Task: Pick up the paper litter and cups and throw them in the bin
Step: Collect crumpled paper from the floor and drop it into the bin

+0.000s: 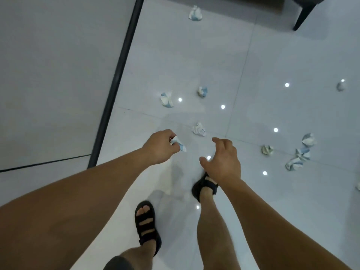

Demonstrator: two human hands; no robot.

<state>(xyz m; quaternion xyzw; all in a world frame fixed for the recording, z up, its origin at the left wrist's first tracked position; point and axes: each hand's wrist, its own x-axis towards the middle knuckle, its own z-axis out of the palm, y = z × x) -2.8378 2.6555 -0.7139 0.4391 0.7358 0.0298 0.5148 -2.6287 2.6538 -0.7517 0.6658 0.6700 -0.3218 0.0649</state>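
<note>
Head view: left hand [159, 147] fingers pinch paper scrap [178, 144]; right hand [224, 162] spread, empty.

No words, numbers or signs can be read here. The crumpled paper in the left hand [158, 147] and the crumpled papers [198, 129] on the floor have blue marks, but they are too small and blurry to read.
</note>
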